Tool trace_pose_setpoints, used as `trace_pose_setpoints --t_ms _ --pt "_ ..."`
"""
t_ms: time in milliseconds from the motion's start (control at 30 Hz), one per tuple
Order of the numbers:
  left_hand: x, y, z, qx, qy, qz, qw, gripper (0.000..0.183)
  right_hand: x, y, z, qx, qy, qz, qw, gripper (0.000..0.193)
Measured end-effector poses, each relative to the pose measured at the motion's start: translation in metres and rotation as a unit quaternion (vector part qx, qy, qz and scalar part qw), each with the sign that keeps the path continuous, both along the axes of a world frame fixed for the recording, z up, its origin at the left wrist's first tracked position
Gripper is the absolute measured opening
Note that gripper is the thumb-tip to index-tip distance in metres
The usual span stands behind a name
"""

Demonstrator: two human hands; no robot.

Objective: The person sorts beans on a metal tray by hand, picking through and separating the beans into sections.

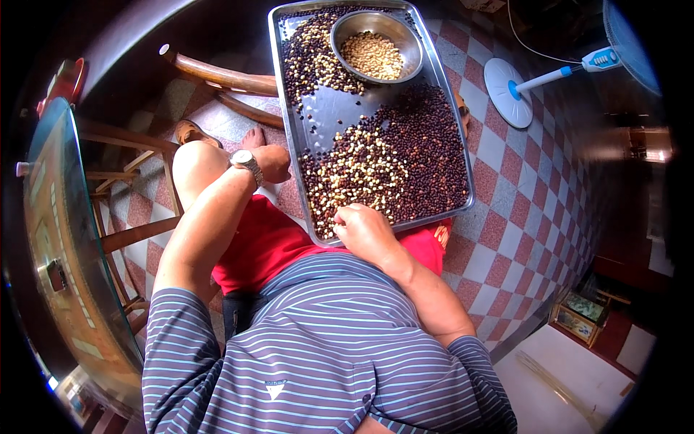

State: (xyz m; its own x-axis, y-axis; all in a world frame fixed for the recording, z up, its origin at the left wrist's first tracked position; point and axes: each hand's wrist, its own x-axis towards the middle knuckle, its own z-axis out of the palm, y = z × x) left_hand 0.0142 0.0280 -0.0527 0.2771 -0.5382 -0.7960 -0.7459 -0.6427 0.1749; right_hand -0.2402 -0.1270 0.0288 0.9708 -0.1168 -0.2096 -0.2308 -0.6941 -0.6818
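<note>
A large metal tray (291,137) lies in front of me, its near edge by my lap. Dark brown beans (434,152) cover its right side. Pale cream beans (361,163), mixed with dark ones, lie at the near left. Near the far end of the tray, a steel bowl (413,61) holds pale beans (372,54). My right hand (365,231) is over the near left part of the tray, fingers curled in a pinch; what they hold is too small to make out. Beside the tray's left edge hangs my left hand (273,163), a watch on its wrist, its fingers mostly hidden.
A glass-topped table (61,239) stands on the left, with a wooden stool frame (137,235) beside it. Curved wooden legs (217,76) reach toward the tray's left side. A white and blue fan (510,90) stands at the far right on the checkered floor (520,202).
</note>
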Motion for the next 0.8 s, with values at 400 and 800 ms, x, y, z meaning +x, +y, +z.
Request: trace_pose_setpoints --t_ms 400,800 --pt "0.001 0.001 0.004 0.003 0.006 -0.001 1.0 0.072 0.005 -0.001 -0.004 -0.039 -0.015 0.035 0.999 0.007" --pt "-0.001 -0.006 0.017 -0.018 -0.008 0.007 1.0 0.073 0.015 -0.052 0.036 0.788 0.064 -0.123 0.6 0.017"
